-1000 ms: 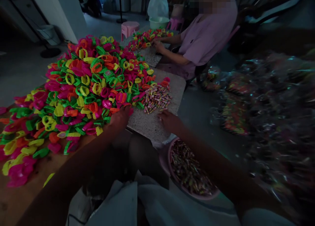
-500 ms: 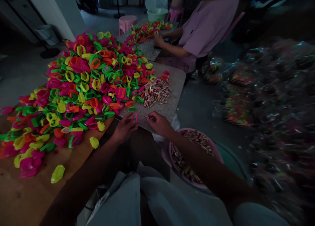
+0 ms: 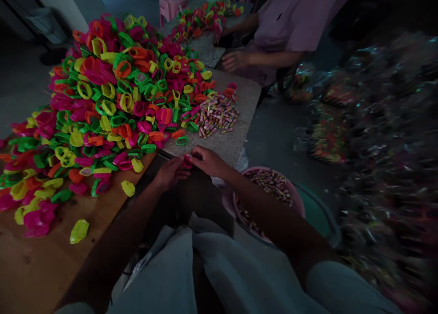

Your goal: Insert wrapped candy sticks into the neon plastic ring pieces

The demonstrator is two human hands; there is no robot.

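Note:
My left hand [image 3: 170,172] is closed on a pink plastic toy watch [image 3: 186,162], held just past the near edge of the stone-topped table [image 3: 224,152]. My right hand [image 3: 209,162] meets it from the right, its fingertips pinched at the pink piece. A small pale tip shows between those fingers; it looks like the end of a small wrapped candy roll, mostly hidden. Beyond my hands lies a pile of similar wrapped rolls [image 3: 219,115]. To the left rises a big heap of pink, green, yellow and orange toy watches [image 3: 112,104].
A pink basin [image 3: 298,200] of wrapped rolls stands by my right forearm, with a green tub [image 3: 316,218] beside it. Clear bags [image 3: 386,136] of colourful pieces cover the floor at right. Across the table sits a person in a pink shirt [image 3: 287,22] near another heap.
My right hand has moved left to meet my left hand at the pink toy watch. The view has tipped downward. The other person's near hand has drawn back from their heap.

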